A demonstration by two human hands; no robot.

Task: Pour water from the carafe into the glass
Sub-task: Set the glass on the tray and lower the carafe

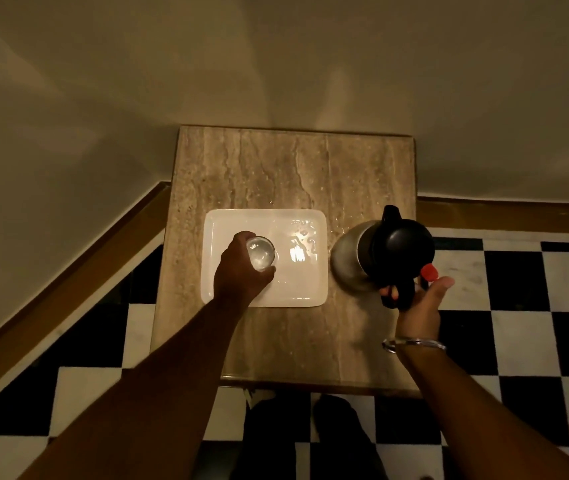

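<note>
A clear glass (261, 253) stands upright on the left part of a white rectangular tray (307, 292). My left hand (240, 271) is wrapped around the glass from the left. To the right of the tray, a steel carafe (349, 258) with a black lid, spout and handle stands on the stone table (276, 168). My right hand (418, 296) is at the carafe's black handle, fingers curled around it and the thumb sticking out beside a red lever (429, 271).
The small table stands against a beige wall with wooden skirting. Water drops glint on the tray's right half (302, 244). A black and white chequered floor (518, 306) lies around the table, and my dark shoes (331, 431) show below its front edge.
</note>
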